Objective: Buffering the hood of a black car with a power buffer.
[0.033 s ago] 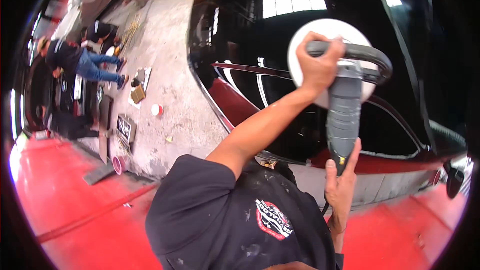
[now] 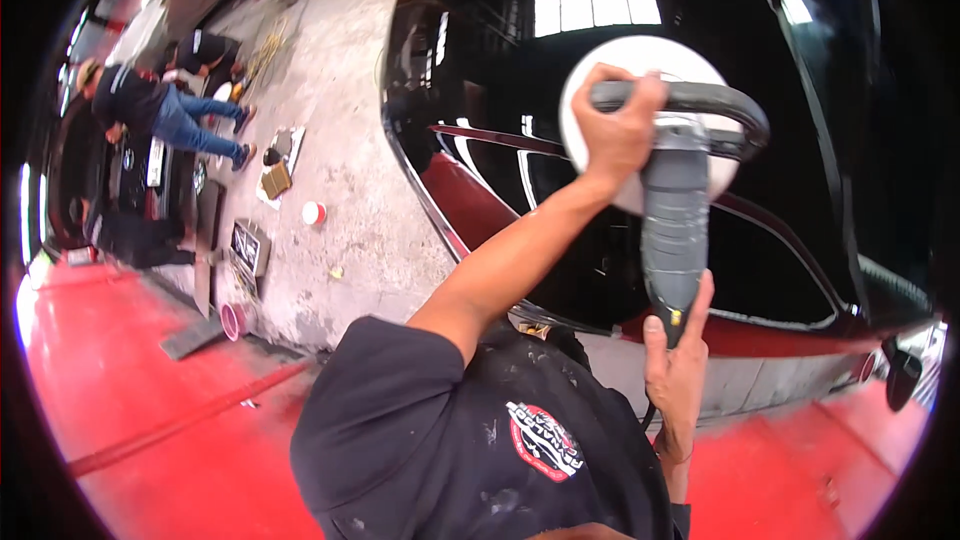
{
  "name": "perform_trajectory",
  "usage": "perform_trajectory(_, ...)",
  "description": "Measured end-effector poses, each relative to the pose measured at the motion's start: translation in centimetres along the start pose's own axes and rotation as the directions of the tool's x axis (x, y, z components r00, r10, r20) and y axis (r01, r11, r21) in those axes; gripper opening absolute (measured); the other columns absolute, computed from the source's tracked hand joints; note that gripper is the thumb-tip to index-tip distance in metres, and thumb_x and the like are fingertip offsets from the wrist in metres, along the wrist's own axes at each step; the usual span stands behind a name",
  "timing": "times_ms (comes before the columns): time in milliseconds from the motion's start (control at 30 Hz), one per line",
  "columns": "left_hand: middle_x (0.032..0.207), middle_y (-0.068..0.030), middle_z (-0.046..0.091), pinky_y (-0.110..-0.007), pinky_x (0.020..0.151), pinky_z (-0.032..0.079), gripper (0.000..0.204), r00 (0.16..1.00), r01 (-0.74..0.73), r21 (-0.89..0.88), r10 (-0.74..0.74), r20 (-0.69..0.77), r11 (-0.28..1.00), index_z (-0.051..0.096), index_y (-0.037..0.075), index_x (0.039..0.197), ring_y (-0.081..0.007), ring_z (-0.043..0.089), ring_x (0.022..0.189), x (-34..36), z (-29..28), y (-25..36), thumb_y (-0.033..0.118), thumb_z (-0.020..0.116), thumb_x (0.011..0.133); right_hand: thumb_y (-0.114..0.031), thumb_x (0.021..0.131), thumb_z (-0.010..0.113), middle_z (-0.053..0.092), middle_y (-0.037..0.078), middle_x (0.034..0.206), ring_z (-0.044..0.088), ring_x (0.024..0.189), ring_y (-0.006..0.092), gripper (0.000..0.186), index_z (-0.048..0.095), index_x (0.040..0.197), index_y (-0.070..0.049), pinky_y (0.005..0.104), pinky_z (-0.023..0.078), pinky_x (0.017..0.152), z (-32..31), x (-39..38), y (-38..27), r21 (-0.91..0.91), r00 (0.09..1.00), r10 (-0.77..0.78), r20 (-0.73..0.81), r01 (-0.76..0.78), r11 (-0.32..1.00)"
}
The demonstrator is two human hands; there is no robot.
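A grey and black car polisher (image 2: 675, 225) rests on the glossy black car panel (image 2: 480, 70). Its round white pad (image 2: 585, 90) lies against the paint. My left hand (image 2: 620, 130) is wrapped round one end of the polisher's curved black loop handle (image 2: 715, 95), over the pad. Lower down, my right hand (image 2: 678, 365) holds the rear end of the polisher's body, with thumb and fingers on either side of it. The power cord partly shows beside my right wrist. Lower on the car runs a dark red strip (image 2: 470, 200) next to the black.
A car side mirror (image 2: 903, 375) sticks out at the far right. On the concrete floor (image 2: 365, 210) to the left are a small white tub (image 2: 314, 213) and a yellowish box (image 2: 276, 179). Other people (image 2: 150, 105) are beside another dark car. Red flooring (image 2: 180, 420) lies nearer.
Both my hands and the polisher have shifted slightly to the left across the black panel. The grip of each hand stays the same.
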State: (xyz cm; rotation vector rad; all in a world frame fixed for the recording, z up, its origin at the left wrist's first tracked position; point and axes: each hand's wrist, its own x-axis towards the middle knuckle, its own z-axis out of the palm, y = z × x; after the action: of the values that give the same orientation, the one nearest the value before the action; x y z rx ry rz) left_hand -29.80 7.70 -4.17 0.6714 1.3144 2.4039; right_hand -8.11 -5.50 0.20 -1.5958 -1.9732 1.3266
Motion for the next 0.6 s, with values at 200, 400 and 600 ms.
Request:
perform_trajectory(200,0.062,0.0058,0.051,-0.023,0.043,0.034,0.025,0.897,-0.038,0.171,0.109,-0.428,0.985,0.056,0.010,0.073,-0.0038,0.044,0.048,8.1,-14.8,0.3,0.019,0.069,0.093,-0.025,0.095,0.060,0.070,0.028,0.099,0.068,0.089,0.0484,0.077,0.020,0.158,-0.011,0.0506,0.053,0.077,5.9,8.0,-6.4,-0.156,0.906,-0.229,0.357,0.299,0.941)
perform_trajectory(400,0.058,0.0040,0.051,-0.026,0.046,0.033,0.033,0.676,0.007,0.082,0.055,-0.735,0.997,0.058,0.013,0.066,-0.0068,0.044,0.048,13.6,-28.2,-0.3,0.029,0.062,0.094,-0.026,0.094,0.060,0.068,0.030,0.087,0.065,0.080,0.0496,0.076,0.020,0.157,-0.010,0.0550,0.050,0.073,14.9,14.2,-12.7,-0.328,0.719,-0.310,0.622,0.599,0.731)
perform_trajectory(600,0.058,-0.0006,0.050,-0.031,0.047,0.034,0.034,0.380,0.057,0.071,0.044,-0.924,0.996,0.064,0.008,0.069,-0.0120,0.045,0.049,15.6,-37.8,-1.3,0.039,0.072,0.082,-0.030,0.094,0.057,0.067,0.029,0.078,0.065,0.074,0.0494,0.071,0.026,0.153,-0.006,0.0567,0.051,0.072,22.3,18.0,-15.4,-0.215,0.524,-0.467,0.712,0.797,0.565)
